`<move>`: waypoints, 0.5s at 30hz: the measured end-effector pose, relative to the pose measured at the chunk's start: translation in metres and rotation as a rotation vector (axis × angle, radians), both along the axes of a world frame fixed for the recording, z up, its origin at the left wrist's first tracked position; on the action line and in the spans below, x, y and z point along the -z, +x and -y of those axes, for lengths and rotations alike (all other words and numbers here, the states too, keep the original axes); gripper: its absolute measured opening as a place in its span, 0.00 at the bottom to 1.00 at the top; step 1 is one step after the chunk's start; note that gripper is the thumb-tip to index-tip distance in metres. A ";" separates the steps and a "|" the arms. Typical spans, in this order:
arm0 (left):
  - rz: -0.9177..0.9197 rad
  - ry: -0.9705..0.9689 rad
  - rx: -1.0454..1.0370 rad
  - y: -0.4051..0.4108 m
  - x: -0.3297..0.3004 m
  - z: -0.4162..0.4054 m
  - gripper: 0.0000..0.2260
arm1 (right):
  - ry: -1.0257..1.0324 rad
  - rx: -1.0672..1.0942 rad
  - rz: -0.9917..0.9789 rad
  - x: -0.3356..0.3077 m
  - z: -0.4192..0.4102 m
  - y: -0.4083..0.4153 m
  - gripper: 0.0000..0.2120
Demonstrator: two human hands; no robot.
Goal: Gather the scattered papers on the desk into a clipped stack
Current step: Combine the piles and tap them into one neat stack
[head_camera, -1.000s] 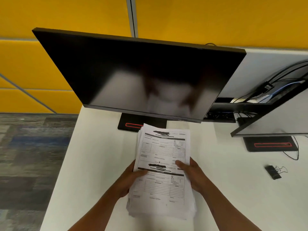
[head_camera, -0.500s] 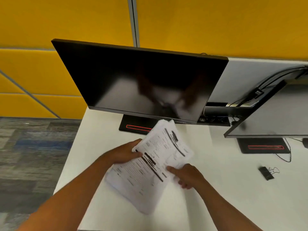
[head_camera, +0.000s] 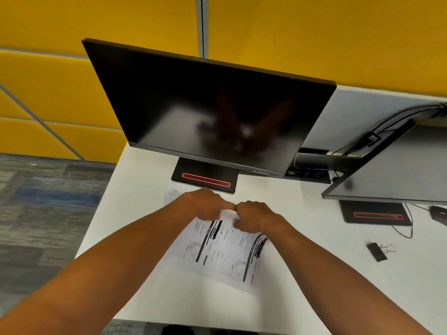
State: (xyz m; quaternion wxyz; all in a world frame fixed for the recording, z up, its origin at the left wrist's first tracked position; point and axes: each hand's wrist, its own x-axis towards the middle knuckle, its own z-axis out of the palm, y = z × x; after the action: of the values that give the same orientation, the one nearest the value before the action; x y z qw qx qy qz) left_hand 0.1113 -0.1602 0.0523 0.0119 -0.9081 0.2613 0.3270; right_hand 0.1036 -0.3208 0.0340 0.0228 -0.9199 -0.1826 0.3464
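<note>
From my remote seat I saw both hands meet at the far edge of the paper stack (head_camera: 219,247), which lay at a slant on the white desk (head_camera: 145,189) just in front of the monitor's base (head_camera: 205,176). The left hand (head_camera: 202,204) had its fingers curled down over the upper left part of the stack, and the right hand (head_camera: 254,217) was curled the same way just beside it, knuckles nearly touching the left hand's; both looked to be gripping the top edge of the sheets, though motion blur kept me from telling exactly how the fingertips sat. The top sheet was a printed form with dark bars running across it, and the stack's near corner pointed toward the front of the desk. A pale corner of paper showed past the left hand, toward the monitor base. The black monitor (head_camera: 210,105) was dark and tilted, standing right behind the hands. Well to the right of the stack a black binder clip (head_camera: 377,251) lay on the desk with its wire handles spread, untouched and apart from both hands. Farther right stood a second monitor (head_camera: 391,170) on its own base, with cables (head_camera: 396,117) trailing behind it, and a dark mouse (head_camera: 439,211) sat at the frame's right edge. Yellow wall panels (head_camera: 314,32) filled the background, and grey patterned carpet (head_camera: 48,213) showed to the left of the desk.
</note>
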 end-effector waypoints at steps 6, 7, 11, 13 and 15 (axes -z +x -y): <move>0.760 -0.656 -0.745 -0.034 0.028 -0.030 0.18 | 0.318 0.310 -0.199 0.026 0.037 0.003 0.17; 0.851 -0.772 -1.022 -0.053 0.035 -0.035 0.19 | 0.420 0.402 -0.261 0.032 0.047 -0.002 0.15; 0.266 -0.909 -1.977 -0.128 0.080 -0.047 0.42 | 0.794 0.710 -0.463 0.050 0.068 -0.034 0.15; -0.080 -1.014 -1.962 -0.138 0.091 -0.046 0.50 | 0.898 0.798 -0.508 0.051 0.066 -0.047 0.16; -0.255 -1.176 -1.859 -0.131 0.086 -0.049 0.51 | 0.957 0.851 -0.519 0.052 0.062 -0.055 0.15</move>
State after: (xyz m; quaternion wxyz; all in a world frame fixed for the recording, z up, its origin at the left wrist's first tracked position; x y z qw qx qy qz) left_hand -0.0194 -0.1109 -0.0334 -0.6986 -0.5740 -0.4086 0.1245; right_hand 0.0486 -0.3830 -0.0183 0.6031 -0.6876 0.0731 0.3976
